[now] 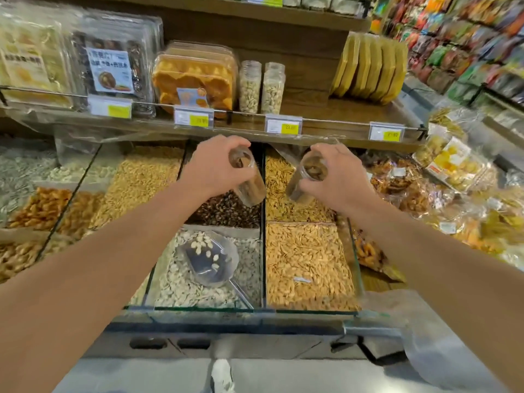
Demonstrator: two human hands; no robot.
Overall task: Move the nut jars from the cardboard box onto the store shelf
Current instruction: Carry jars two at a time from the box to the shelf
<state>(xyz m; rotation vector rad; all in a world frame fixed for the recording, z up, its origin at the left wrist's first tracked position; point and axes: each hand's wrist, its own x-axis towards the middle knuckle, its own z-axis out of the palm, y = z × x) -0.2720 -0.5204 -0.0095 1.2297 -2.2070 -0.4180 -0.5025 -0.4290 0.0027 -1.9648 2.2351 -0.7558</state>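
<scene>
The left hand (pixel 215 163) and right hand (pixel 337 171) each curl their grip round the top of a nut jar, left jar (pixel 249 182) and right jar (pixel 304 180), held over the seed bins (pixel 306 262). Both jars should be lifted clear of the shelf (pixel 326 114) rail and set upright at one o'clock, just beside the two standing jars (pixel 262 87).

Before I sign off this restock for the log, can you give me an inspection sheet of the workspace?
Surface: wooden store shelf with a rail and price tags; bare wood to the right of two jars.
Job's things: two nut jars on shelf; left-hand jar and right-hand jar in the air, both below the shelf edge. Cardboard box: nothing seen.
Clutter: scoop lying in a seed bin; clear snack packs; yellow pouches.
Hands: left hand grips one jar, right hand grips the other.
Cables: nothing seen.
Surroundings: glass-walled bulk seed bins below; hanging snack bags at right.
</scene>
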